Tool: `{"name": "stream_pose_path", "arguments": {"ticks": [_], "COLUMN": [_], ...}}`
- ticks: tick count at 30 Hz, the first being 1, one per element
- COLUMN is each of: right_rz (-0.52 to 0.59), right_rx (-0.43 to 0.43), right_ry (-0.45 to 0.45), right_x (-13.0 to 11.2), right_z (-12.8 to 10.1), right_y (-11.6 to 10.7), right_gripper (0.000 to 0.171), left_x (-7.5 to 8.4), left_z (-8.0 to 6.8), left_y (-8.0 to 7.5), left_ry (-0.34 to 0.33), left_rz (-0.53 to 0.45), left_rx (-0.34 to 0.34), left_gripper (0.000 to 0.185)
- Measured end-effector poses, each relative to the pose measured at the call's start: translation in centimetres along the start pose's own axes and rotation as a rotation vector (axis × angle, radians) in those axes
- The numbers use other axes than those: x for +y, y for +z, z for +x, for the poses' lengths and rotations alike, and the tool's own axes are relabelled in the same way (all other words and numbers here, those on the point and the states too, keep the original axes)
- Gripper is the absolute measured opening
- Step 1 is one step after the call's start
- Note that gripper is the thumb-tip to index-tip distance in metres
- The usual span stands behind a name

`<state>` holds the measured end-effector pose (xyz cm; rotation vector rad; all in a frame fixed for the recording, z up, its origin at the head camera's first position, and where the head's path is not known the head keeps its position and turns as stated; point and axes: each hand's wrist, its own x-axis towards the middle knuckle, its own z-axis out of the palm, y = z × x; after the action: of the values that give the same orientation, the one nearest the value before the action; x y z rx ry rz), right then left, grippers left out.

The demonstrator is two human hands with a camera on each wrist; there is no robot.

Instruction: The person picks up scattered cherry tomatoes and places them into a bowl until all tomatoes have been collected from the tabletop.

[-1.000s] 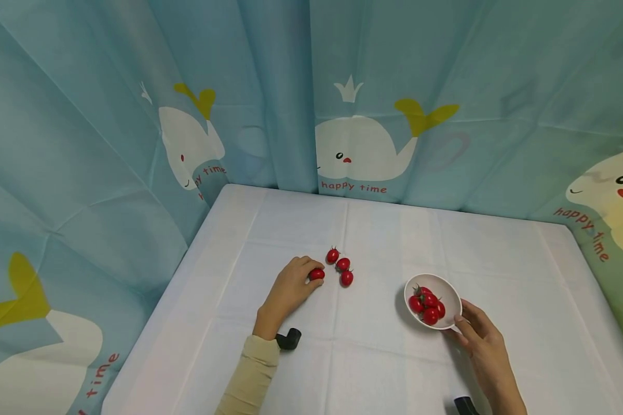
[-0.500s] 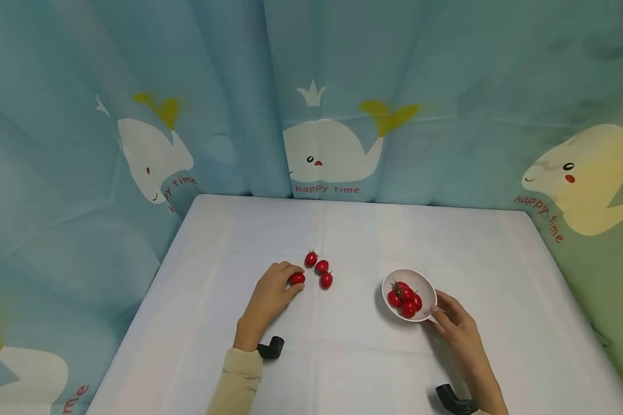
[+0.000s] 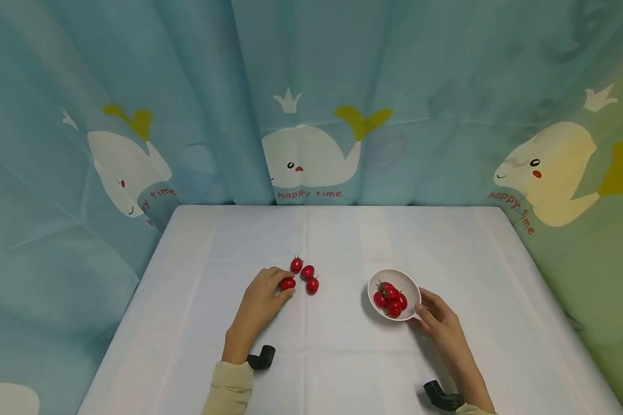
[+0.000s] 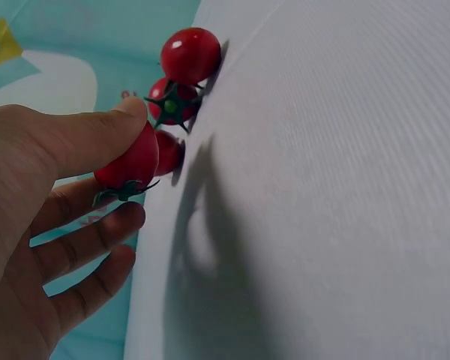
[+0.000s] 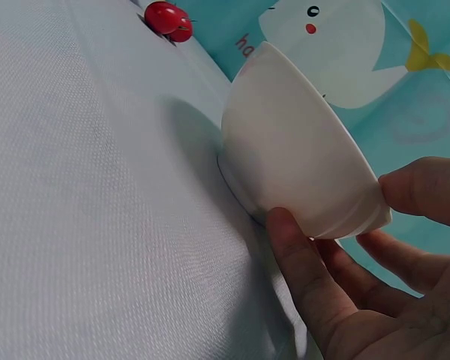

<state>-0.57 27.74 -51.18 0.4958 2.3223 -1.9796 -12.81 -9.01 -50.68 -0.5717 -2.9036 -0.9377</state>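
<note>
My left hand (image 3: 262,297) pinches a red cherry tomato (image 3: 288,283) between thumb and fingers just above the white tablecloth; the left wrist view shows that held tomato (image 4: 131,161) under my thumb. Three more loose tomatoes (image 3: 306,272) lie right beside it, with two of those tomatoes (image 4: 181,75) plain in the left wrist view. My right hand (image 3: 436,314) holds the near rim of a small white bowl (image 3: 409,287) with several tomatoes inside. In the right wrist view, thumb and fingers clasp the bowl (image 5: 292,161).
A white cloth covers the table (image 3: 342,242). Blue curtains printed with whales (image 3: 306,153) close in the back and both sides. Black wrist mounts (image 3: 262,357) sit at each forearm.
The head camera has swung to the right, shifting everything left in view. Both hands keep their holds on the tomato and the bowl.
</note>
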Motion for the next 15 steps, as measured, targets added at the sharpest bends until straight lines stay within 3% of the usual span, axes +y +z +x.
{"name": "stream_pose_path", "arguments": {"ticks": [15], "right_rz": [0.031], "right_rx": [-0.013], "right_ry": [-0.008], "right_x": [0.11], "right_z": [0.22], "right_y": [0.26], "right_gripper": [0.063], "left_x": [0.98], "left_z": [0.6], "left_y": [-0.01], "left_ry": [0.11], "left_rz": [0.003], "left_rx": [-0.007], "left_gripper": [0.026]}}
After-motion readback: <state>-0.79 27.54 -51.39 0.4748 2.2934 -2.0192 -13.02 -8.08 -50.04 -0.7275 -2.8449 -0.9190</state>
